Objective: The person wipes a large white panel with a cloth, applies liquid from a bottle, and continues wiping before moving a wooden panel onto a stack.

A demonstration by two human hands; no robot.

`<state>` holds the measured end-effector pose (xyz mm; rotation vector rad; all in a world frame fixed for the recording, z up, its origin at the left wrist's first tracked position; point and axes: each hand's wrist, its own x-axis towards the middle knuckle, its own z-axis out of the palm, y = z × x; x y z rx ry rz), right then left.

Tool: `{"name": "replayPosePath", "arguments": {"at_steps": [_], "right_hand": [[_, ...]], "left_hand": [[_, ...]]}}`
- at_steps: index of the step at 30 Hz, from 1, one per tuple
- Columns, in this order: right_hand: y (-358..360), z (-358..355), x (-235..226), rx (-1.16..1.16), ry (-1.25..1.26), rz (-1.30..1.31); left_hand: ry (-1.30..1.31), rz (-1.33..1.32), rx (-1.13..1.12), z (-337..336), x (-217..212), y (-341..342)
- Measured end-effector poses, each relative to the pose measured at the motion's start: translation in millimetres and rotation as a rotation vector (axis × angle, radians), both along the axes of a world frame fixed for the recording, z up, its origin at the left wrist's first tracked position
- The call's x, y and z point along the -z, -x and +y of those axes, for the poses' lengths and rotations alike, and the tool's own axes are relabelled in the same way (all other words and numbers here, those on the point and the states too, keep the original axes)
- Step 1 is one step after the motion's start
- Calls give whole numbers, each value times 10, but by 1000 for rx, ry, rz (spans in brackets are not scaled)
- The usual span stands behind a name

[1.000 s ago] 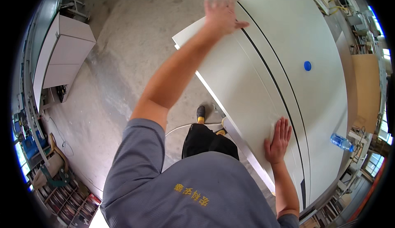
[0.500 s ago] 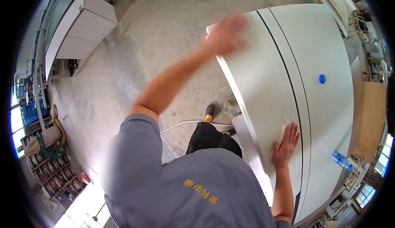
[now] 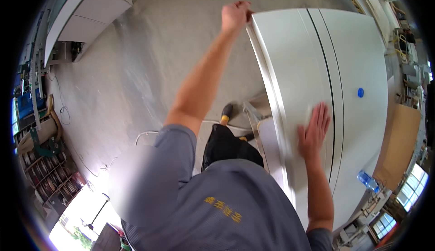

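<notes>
While a white cabinet [image 3: 97, 9] stands well apart on the left, the change shows in the person's left hand [image 3: 234, 17]: no longer over the broad face, it is now at the far left corner of the large white panel [image 3: 294, 79], which lies flat on the person's right. Its fingers are curled; whether they pinch the corner or only rest against it cannot be told. Farther right, the right hand [image 3: 314, 132] is palm down on the panel, fingers extended close together and thumb out, just left of the thicker dark line [image 3: 324, 51]; it sits farther along the face than a second ago. The work thus seems to have turned from both hands over the face to one at the edge and one on the surface. Beyond, a blue cap [image 3: 360, 93] lies apart on the panel, and a clear bottle [image 3: 368, 181] lies near its right edge.
</notes>
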<state>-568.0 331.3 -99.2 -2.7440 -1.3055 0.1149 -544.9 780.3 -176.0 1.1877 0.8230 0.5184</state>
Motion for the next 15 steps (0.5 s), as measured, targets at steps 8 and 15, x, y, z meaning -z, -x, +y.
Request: {"name": "replayPosePath", "arguments": {"at_steps": [8,15], "right_hand": [[-823,2485,196,-224,-109,-220],[-394,2716,225,3,-186,-179]], "left_hand": [[32,-252,-179,-448,259,709],[-345,-447,-79,-908,-184,1211]]}}
